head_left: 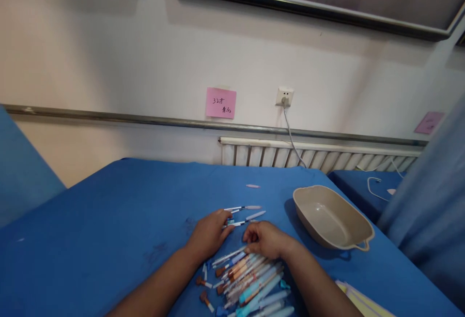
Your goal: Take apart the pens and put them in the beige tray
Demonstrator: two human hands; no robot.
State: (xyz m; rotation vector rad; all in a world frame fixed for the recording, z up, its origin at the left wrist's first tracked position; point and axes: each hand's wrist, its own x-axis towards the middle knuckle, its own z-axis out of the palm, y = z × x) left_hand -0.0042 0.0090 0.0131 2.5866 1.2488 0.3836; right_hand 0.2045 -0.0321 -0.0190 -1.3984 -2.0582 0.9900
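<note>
The pens (254,280) lie in a slanting heap on the blue cloth (119,225), close in front of the person; taking that heap as the clock's centre and the wall as twelve, the left hand (209,234) sits at about eleven and the right hand (267,240) at one. From over here the left fingers bend, thumb apart, around the near ends of some thin sticks (238,223), but I can't tell if they really pinch any. The right fingers curl in toward the palm by the top of the heap, and whatever they may hold is hidden. A few pale tubes (255,215) lie past the hands toward twelve, small brown toppers (205,300) at eight to nine, a tan basin (325,218) at two. The pens look light, stiff and smooth, I'd say, apt to roll or slide over one another, so each is best taken mid-barrel between thumb and two fingers. Those sticks look thin enough to bend if squeezed sideways; I'd pinch them near an end and keep them straight. The toppers seem small and easily dropped.
</note>
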